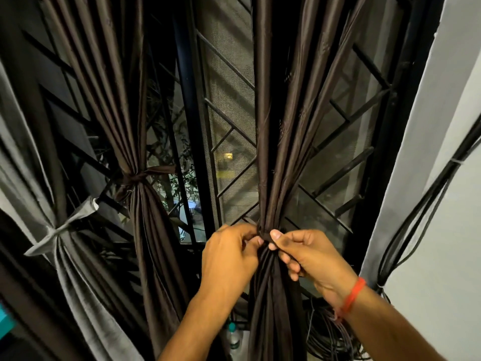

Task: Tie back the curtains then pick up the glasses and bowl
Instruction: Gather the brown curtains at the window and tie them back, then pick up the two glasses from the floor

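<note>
Nearest, low and just left of the gathered brown curtain (273, 162), a plastic water bottle (232, 340) with a teal cap stands upright; its contents are too dim to judge. A coil of black cables (335, 332) lies low to the curtain's right.

At the curtain's pinched waist, the left hand (230, 259) and right hand (309, 256) meet, fingers curled narrow and pinching a dark tie-back band (265, 234) wrapped round the bunch. A red thread bracelet (351, 298) circles the right wrist.

The fabric looks thin, satiny and slippery, light but bulky in folds; it is best taken at the waist, with the band drawn snug so the pleats do not slide out.

Left of it, a second brown curtain (138, 183) is already tied, and further left a grey curtain (59, 230) likewise. Behind stands the window grille (229, 121). Glasses and bowl are not in view.
</note>
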